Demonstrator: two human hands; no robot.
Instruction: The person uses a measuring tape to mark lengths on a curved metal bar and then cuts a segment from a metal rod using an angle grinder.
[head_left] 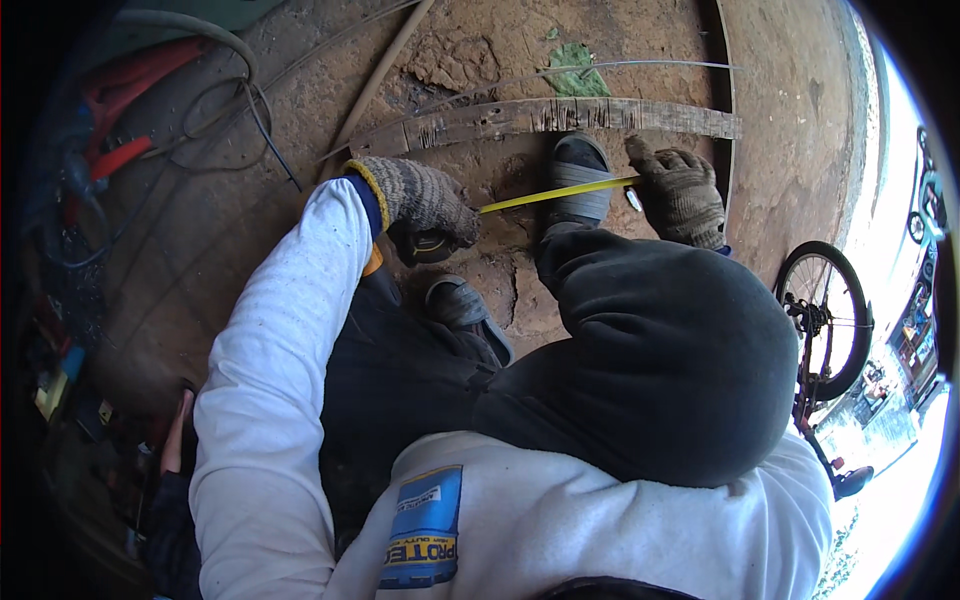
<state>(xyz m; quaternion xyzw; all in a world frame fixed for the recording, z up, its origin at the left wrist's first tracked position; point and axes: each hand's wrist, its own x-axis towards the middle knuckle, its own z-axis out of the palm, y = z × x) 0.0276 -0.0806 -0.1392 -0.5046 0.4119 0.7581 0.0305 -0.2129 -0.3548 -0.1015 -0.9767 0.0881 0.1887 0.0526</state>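
Note:
Both my hands wear knitted work gloves. My left hand (425, 203) is closed around a dark tape measure case (430, 246), whose body shows below the fingers. From it a yellow tape blade (560, 193) stretches out to the right, above my foot. My right hand (682, 195) grips the far end of the blade, its fingers partly curled; the exact hold is hard to see. A small pale shiny piece (634, 200) shows beside that hand. Just beyond my hands, a worn strip of wood (560, 117) with dark marks lies across the ground.
A thin metal rod (640, 64) and green leaf-like scrap (577, 72) lie beyond the wood. Along the right runs a narrow dark bar (733, 170). Cables (255, 95) and a red tool (130, 100) are at left. A bicycle wheel (825, 320) stands at right.

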